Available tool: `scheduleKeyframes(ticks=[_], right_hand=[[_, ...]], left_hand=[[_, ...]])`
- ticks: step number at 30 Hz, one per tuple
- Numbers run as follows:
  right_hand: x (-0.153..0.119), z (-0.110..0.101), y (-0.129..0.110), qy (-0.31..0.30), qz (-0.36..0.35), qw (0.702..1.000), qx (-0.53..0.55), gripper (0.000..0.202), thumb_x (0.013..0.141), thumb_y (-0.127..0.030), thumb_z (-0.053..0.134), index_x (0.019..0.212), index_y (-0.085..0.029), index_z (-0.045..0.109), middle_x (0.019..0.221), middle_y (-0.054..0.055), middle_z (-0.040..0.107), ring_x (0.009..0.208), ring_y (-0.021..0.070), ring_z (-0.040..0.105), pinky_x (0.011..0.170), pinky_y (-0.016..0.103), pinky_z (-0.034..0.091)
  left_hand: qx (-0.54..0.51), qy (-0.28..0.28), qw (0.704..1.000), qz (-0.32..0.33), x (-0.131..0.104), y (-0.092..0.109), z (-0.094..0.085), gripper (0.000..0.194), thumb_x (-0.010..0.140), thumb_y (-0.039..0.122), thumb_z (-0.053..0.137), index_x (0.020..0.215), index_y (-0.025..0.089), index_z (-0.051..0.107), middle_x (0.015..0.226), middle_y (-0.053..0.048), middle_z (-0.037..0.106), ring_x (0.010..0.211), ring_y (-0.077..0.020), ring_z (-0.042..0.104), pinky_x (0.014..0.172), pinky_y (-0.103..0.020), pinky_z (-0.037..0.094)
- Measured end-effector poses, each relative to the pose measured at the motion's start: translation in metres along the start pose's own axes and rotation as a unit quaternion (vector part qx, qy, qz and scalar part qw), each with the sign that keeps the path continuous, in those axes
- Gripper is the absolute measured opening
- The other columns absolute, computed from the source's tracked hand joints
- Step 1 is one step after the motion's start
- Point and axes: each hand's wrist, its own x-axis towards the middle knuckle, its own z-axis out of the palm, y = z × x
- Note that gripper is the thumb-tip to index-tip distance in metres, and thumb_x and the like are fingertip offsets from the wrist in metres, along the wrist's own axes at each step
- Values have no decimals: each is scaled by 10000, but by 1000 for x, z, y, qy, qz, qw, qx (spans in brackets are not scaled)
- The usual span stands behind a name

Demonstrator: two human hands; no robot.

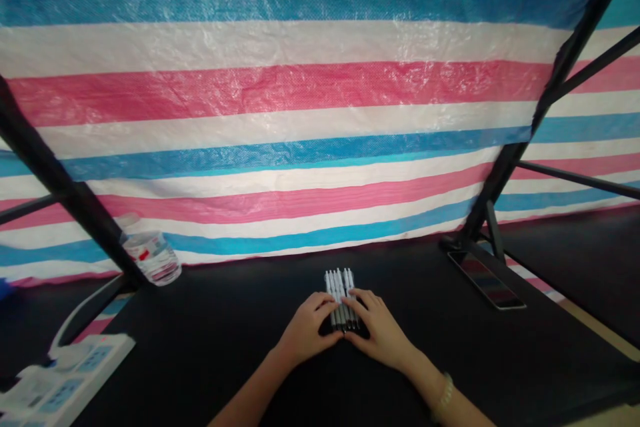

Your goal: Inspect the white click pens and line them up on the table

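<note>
Several white pens with dark tips (340,283) lie side by side in a tight row on the black table (225,347). My left hand (307,328) rests against the row's left side, fingers curled over the near ends. My right hand (380,330) presses on the row's right side, fingers laid across the pens. Both hands touch the pens together, and the pens stay flat on the table. A bracelet circles my right wrist.
A clear plastic water bottle (150,257) lies at the back left by a black frame leg. A white power strip (55,383) sits at the near left. A phone (485,279) lies at the right. A striped tarp (300,113) hangs behind.
</note>
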Motion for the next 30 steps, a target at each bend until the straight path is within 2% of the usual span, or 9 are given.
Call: scheduleKeyframes(ticks=[4,8,10,13,17,19,23,26,30], right_hand=[[-2,-1,2,7,-8,1000,3,571,846,-341,655,1400,-254,545,1435,135,508,1317,335,453,1079,481,385],[-6,-6,3,15,-11,1000,10,617,800,-326,686,1395,-244,545,1438,135,500,1314,339,456,1080,484,380],[-8,-9,4,23,-8,1000,16,630,785,-282,673,1399,-237,536,1431,135,501,1300,330,471,1074,478,388],[-9,-11,5,43,2,999,28,613,783,-200,620,1390,-212,534,1394,138,520,1261,306,503,1056,459,413],[-7,-10,9,79,23,995,51,546,796,-121,548,1336,-197,564,1320,138,565,1205,290,541,1035,458,440],[-6,-9,11,97,33,992,69,490,818,-103,515,1293,-201,586,1275,132,589,1173,282,559,1021,455,452],[-4,-9,15,123,49,985,111,372,859,-122,499,1199,-213,620,1200,112,616,1125,270,580,991,440,465],[-5,-12,16,134,65,978,145,294,894,-166,496,1152,-203,631,1153,113,624,1098,271,584,975,437,458],[-6,-17,10,118,100,963,219,188,944,-294,522,1026,-182,649,972,92,643,872,231,609,777,356,486]], left_hand=[[15,6,1000,11,0,7,6,400,777,163,751,1170,180,675,1186,-105,666,1088,-265,624,970,-405,525],[3,-2,1000,25,-1,9,6,435,801,243,772,1215,202,646,1232,-104,658,1116,-270,615,986,-421,521],[-10,-5,999,33,-2,8,3,410,861,260,718,1257,218,620,1255,-98,655,1140,-260,608,1009,-426,512],[-19,5,999,32,-1,1,1,352,972,160,516,1313,217,582,1257,-96,660,1161,-227,602,1037,-421,501],[8,8,999,37,2,-9,0,445,964,49,428,1366,206,535,1320,-104,636,1227,-229,557,1073,-445,483],[30,6,999,40,4,-9,0,431,948,35,445,1330,201,555,1323,-107,630,1227,-239,548,1068,-452,486],[81,-13,995,53,4,-6,-4,292,939,33,470,1125,179,642,1127,-104,658,1076,-245,586,952,-420,534],[119,-15,991,61,0,-9,-5,261,933,16,473,1008,178,664,1066,-102,644,1011,-244,591,872,-391,538],[141,9,985,96,-2,-14,-5,233,950,37,491,990,188,664,1086,-80,678,1028,-243,590,885,-387,514]])
